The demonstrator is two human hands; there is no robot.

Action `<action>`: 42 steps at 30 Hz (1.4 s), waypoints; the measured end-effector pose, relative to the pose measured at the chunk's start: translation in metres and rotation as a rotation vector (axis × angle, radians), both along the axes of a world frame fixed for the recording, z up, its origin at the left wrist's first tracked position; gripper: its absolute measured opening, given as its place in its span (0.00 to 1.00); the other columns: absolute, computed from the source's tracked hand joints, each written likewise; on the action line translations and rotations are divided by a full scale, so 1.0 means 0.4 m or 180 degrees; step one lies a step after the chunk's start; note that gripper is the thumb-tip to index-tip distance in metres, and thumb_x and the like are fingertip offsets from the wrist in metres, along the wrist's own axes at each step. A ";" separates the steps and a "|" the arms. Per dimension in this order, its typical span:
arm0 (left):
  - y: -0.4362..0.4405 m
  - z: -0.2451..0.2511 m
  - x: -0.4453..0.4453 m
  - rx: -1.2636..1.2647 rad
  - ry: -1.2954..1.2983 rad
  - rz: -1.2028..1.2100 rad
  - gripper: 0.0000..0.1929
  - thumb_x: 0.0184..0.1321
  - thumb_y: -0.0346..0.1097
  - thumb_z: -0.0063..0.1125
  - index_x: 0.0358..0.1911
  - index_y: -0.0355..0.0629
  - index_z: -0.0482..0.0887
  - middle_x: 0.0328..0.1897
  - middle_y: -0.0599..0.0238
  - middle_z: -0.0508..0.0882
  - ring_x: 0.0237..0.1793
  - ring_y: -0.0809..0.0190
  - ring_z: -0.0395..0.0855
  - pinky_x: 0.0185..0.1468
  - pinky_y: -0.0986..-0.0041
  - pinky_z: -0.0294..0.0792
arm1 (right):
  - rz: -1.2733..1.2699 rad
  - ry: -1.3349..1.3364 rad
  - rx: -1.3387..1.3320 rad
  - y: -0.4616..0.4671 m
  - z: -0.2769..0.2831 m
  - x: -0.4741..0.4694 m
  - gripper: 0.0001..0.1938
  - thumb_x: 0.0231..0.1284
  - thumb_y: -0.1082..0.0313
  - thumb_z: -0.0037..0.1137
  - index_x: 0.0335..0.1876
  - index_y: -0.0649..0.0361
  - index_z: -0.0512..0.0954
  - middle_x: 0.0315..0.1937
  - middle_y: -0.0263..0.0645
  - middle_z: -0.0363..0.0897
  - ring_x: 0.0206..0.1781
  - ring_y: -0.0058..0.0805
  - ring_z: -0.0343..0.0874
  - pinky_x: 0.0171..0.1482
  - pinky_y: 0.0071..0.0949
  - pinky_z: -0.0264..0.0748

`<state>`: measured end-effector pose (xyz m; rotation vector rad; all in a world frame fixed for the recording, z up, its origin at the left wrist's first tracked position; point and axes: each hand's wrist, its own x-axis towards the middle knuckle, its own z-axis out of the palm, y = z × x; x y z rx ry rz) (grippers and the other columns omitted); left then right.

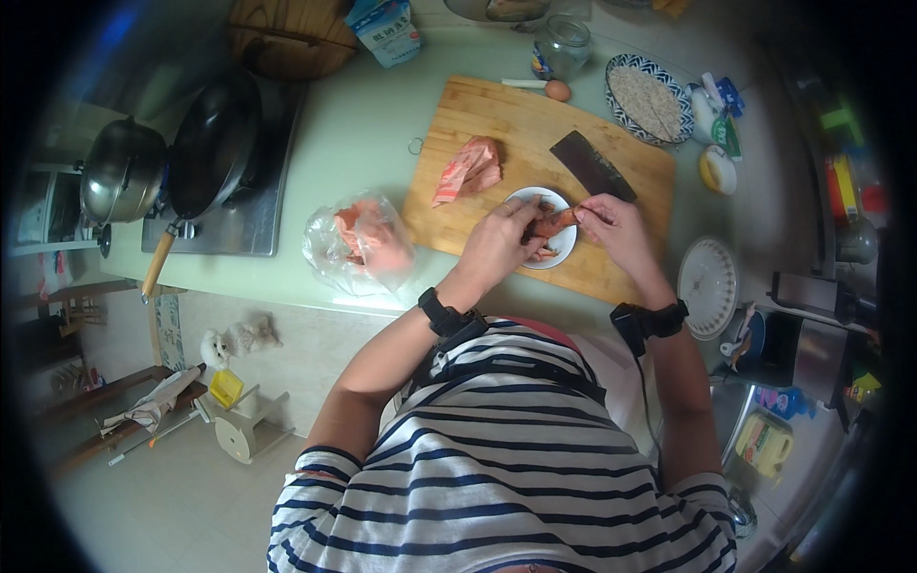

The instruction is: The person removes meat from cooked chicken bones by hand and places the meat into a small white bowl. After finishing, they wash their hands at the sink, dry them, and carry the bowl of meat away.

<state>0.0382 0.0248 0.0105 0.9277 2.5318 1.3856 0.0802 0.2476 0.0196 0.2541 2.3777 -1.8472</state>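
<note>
Both hands work over a white bowl near the front of the wooden cutting board. My left hand grips the body of a reddish-brown piece of cooked meat. With thumb and fingertips, my right hand pinches its narrow right end. Smaller pieces lie in the bowl, partly hidden by my left hand. Behind the bowl rests a dark-bladed cleaver, its handle not visible. A crumpled pink printed bag lies on the board's left part.
Left of the board sits a clear plastic bag with pink wrapping inside. A wok and a steel pot stand on the stove. An egg, a glass jar and an oval dish of pale grains line the back. A small white dog is on the floor.
</note>
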 end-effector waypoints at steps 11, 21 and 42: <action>0.026 -0.021 -0.017 0.0075 0.0395 0.0038 0.15 0.49 0.30 0.64 0.43 0.37 0.82 0.45 0.50 0.83 0.41 0.42 0.83 0.44 0.59 0.76 | -0.0183 -0.0365 -0.0479 0.010 -0.014 0.016 0.09 0.67 0.69 0.60 0.45 0.65 0.79 0.33 0.34 0.83 0.32 0.15 0.79 0.34 0.15 0.73; 0.021 -0.001 -0.008 0.0126 0.0747 -0.0045 0.13 0.51 0.30 0.60 0.42 0.43 0.83 0.44 0.56 0.83 0.40 0.46 0.83 0.42 0.59 0.77 | -0.0283 -0.0448 -0.0369 0.019 -0.012 0.032 0.10 0.65 0.69 0.62 0.46 0.66 0.80 0.36 0.34 0.84 0.36 0.16 0.80 0.35 0.17 0.74; -0.050 -0.006 -0.089 -0.0108 -0.1316 -0.0382 0.10 0.47 0.26 0.67 0.35 0.36 0.82 0.30 0.66 0.83 0.31 0.69 0.81 0.40 0.77 0.74 | -0.0664 -0.0560 -0.0392 0.049 -0.049 0.077 0.10 0.58 0.77 0.63 0.45 0.69 0.81 0.35 0.37 0.84 0.35 0.18 0.80 0.37 0.17 0.75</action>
